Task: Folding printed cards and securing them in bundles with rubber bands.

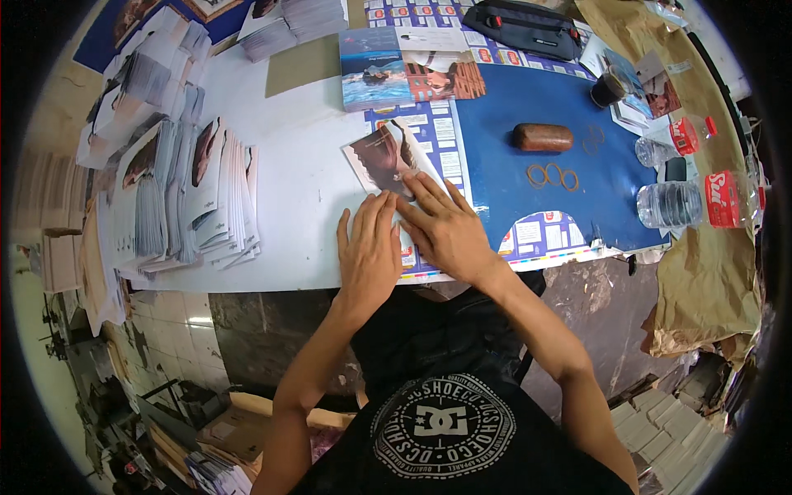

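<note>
Left hand: mine (370,246), flat, fingers straight and close together, thumb held wide; fingertips on the near part of the leaflet, nothing gripped.
Right hand: mine (445,231), flat, palm down, fingers slightly spread; fingertips rest on the leaflet just beside those of the left.
Leaflet: printed in dark brown and pale pink (384,157), under my fingertips, far end turned toward 11 o'clock; near end hidden by my hands. Clock centred on my hands, 12 away from me.
Counter: white surface (297,165) at 10; blue surface (503,190) from 1 to 3.
Printed stack: picture sheets (375,78) at 12, beyond the leaflet.
Folded leaflets: upright-leaning row (216,194) at 9; taller piles (153,91) behind, at 10.
Pouch: black (524,29), at 1, far edge.
Case: brown, rounded (542,138), at 2.
Rubber bands: just nearer me than the case, loose loops (538,175).
Cup: dark contents (609,88), at 2, farther out.
Bottles: two clear, red-labelled; larger (668,205) at 3, smaller (656,151) just beyond.
</note>
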### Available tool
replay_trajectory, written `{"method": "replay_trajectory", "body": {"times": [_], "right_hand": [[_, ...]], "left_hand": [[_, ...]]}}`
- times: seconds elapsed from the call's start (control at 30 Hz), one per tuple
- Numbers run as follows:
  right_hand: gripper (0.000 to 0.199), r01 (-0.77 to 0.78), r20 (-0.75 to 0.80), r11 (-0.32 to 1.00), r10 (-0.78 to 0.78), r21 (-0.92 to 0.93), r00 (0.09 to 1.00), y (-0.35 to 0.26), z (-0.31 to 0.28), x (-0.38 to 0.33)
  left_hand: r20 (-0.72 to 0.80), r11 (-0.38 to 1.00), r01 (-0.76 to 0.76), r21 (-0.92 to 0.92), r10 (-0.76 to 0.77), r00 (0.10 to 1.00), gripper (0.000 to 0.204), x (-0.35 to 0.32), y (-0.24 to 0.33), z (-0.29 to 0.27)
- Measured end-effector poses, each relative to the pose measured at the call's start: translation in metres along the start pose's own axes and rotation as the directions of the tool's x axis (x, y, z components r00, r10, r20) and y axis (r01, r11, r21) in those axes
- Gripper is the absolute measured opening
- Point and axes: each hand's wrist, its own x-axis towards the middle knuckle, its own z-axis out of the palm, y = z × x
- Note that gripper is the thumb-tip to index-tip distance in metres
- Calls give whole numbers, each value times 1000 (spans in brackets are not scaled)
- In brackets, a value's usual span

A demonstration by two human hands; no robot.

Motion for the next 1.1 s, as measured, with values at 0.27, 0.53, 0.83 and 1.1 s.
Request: {"method": "replay_trajectory", "body": {"times": [0.27, 0.53, 0.83, 1.1], "right_hand": [[53, -372, -446, 879, 216, -299, 869, 88, -81, 14], [38, -282, -190, 943, 249, -175, 950, 95, -72, 16], [42, -6, -42, 974, -3, -225, 999, 23, -10, 47], [44, -19, -208, 964, -38, -266, 977, 60, 28, 136]], "left_hand": [[11, 999, 1, 41, -1, 1000, 39, 1, 2, -1], [0, 999, 33, 8, -33, 999, 41, -5, -4, 3], [21, 999, 46, -6, -46, 999, 42, -3, -4, 0], [0, 1000, 23, -3, -23, 1000, 41, -1, -1, 3]]}}
